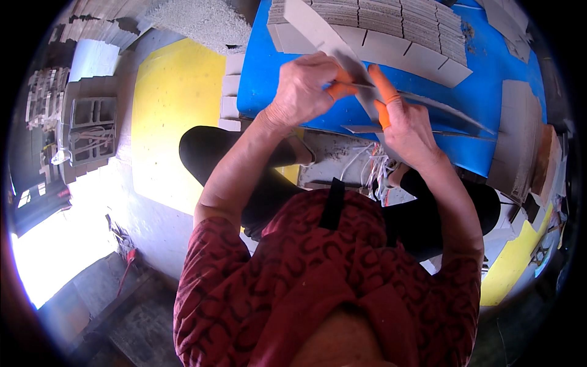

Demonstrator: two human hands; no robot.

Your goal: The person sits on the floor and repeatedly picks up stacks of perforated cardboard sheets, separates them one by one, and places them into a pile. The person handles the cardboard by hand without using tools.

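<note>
Both hands are raised over the near edge of a blue work surface [260, 79], with orange covers on some fingertips. A long grey cardboard strip [315, 27] runs slantwise between them. My left hand [306, 85] is closed, pinching cardboard at the crossing point. Gripped between the thumb and fingers of my right hand [406, 122] is the slanted strip. Thinner cardboard pieces [452, 111], seen nearly edge-on, cross it and stick out to the right. Exactly how the pieces join is hidden by the fingers.
Behind my hands lies a row of stacked slotted cardboard strips [422, 52]. More cardboard [513, 134] stands at the right edge. White plastic strands [379, 174] hang between my knees. A yellow sheet [174, 116] and a grey crate [93, 128] are at the left.
</note>
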